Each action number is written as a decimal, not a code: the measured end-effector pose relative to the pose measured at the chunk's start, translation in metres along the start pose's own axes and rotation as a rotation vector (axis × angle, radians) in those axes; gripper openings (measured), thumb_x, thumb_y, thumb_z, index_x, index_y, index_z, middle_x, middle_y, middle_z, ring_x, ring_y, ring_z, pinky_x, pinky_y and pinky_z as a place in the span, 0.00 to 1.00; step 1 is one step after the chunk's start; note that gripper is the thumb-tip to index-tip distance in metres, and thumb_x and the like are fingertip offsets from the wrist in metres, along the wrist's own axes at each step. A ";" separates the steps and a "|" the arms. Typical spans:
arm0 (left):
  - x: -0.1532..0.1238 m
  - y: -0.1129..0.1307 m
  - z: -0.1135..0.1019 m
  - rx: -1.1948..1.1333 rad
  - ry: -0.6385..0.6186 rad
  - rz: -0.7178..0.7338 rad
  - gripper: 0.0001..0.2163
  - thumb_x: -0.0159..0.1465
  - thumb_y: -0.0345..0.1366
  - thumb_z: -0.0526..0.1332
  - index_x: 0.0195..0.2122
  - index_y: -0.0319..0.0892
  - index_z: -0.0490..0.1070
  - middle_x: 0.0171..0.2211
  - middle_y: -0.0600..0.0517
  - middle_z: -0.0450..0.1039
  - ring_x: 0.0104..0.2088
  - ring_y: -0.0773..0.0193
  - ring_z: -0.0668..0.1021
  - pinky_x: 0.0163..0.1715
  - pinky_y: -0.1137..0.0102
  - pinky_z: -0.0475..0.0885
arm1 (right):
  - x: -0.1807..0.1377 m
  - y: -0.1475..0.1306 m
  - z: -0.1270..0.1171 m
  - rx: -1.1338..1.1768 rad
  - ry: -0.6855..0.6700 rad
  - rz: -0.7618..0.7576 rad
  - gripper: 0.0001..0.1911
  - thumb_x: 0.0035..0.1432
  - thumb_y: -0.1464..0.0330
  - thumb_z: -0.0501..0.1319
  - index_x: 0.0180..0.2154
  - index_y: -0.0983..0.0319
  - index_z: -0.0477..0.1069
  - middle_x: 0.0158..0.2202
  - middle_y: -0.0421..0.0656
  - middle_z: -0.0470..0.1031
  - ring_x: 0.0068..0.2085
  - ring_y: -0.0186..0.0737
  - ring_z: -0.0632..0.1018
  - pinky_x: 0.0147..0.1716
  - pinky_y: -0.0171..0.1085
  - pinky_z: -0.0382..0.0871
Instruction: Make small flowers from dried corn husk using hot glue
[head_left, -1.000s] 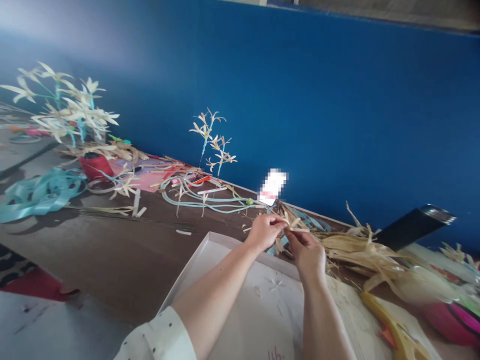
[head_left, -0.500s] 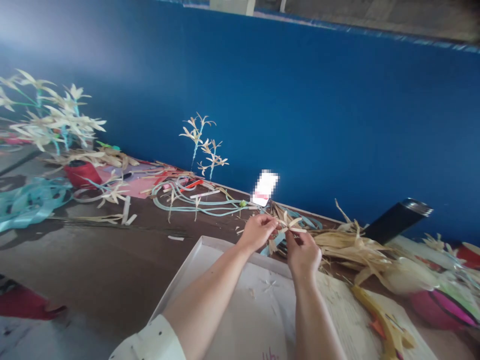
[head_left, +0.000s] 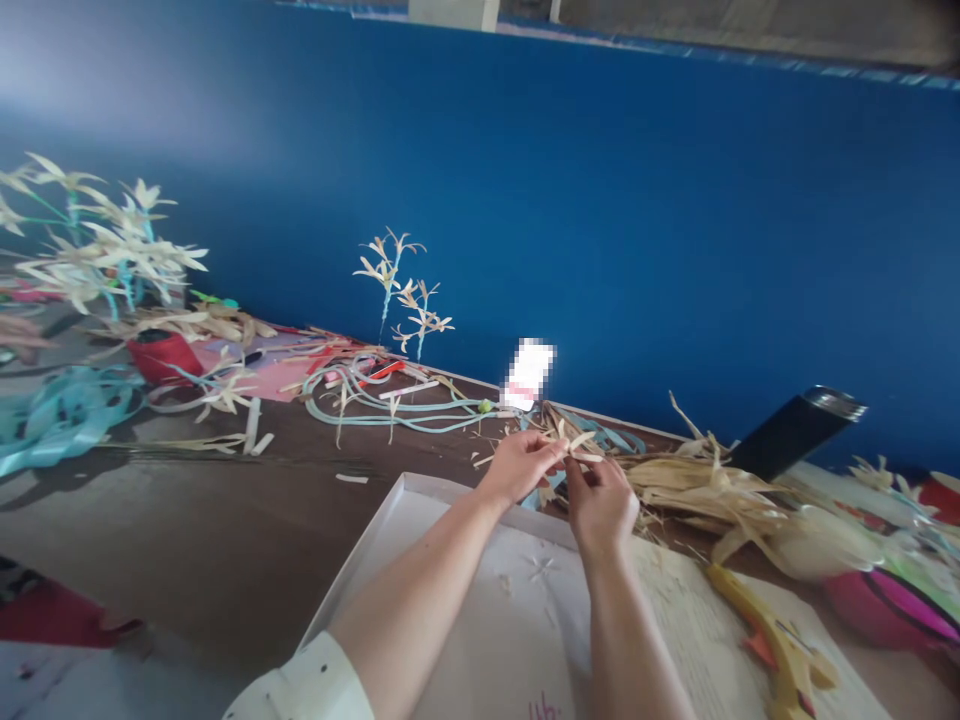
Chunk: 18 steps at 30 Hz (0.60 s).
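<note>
Above the far edge of a white box lid (head_left: 450,540), both my hands meet at a small flower of pale dried husk strips (head_left: 576,440). My left hand (head_left: 521,465) pinches it from the left, thumb and index finger pressed at its centre. From below and right, my right hand (head_left: 604,500) grips its base between thumb and fingers. Several pale petals spread out above the fingertips; the stem end is hidden by the fingers. Behind the hands lies a heap of dried husks (head_left: 697,490).
Husk flowers on blue-wrapped stems (head_left: 112,240) stand at left, near blue ribbon (head_left: 67,410) and a red roll (head_left: 163,357). A phone-like bright rectangle (head_left: 529,372) leans on the blue wall. At right are a black bottle (head_left: 795,430), a yellow-handled tool (head_left: 772,640) and a pink pouch (head_left: 885,605).
My left hand has shifted slightly right, closer to my right hand, and its fingers now sit at the flower's centre. Part of another person's hand has appeared at the far left edge.
</note>
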<state>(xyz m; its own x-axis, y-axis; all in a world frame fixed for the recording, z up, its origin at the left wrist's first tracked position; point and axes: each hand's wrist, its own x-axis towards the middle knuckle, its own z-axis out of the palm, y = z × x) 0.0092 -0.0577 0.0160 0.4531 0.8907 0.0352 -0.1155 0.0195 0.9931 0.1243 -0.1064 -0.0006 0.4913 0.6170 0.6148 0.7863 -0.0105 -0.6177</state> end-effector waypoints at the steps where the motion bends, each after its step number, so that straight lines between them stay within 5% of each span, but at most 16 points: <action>1: 0.001 -0.002 0.001 -0.008 0.011 -0.006 0.17 0.54 0.50 0.60 0.29 0.38 0.69 0.29 0.48 0.74 0.30 0.65 0.75 0.24 0.75 0.68 | 0.000 -0.001 0.000 -0.001 -0.009 -0.002 0.18 0.53 0.56 0.55 0.31 0.62 0.76 0.28 0.45 0.73 0.27 0.38 0.71 0.28 0.34 0.60; 10: 0.001 -0.003 0.003 -0.057 0.052 0.046 0.10 0.54 0.40 0.59 0.22 0.39 0.65 0.19 0.55 0.64 0.20 0.72 0.66 0.20 0.77 0.64 | -0.001 -0.001 0.004 0.077 -0.088 0.185 0.19 0.49 0.55 0.58 0.32 0.62 0.77 0.23 0.43 0.74 0.25 0.40 0.73 0.26 0.34 0.61; 18: 0.004 -0.005 0.004 -0.033 0.083 -0.010 0.09 0.53 0.41 0.60 0.26 0.39 0.69 0.21 0.53 0.68 0.22 0.70 0.69 0.20 0.76 0.64 | 0.000 -0.012 0.000 0.190 -0.106 0.339 0.19 0.45 0.55 0.60 0.31 0.64 0.77 0.19 0.42 0.72 0.21 0.39 0.72 0.21 0.34 0.61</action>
<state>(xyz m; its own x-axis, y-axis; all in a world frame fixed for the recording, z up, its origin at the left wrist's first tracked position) 0.0146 -0.0562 0.0119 0.3798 0.9249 0.0151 -0.1413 0.0419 0.9891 0.1146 -0.1064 0.0072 0.6620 0.6812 0.3127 0.4983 -0.0882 -0.8625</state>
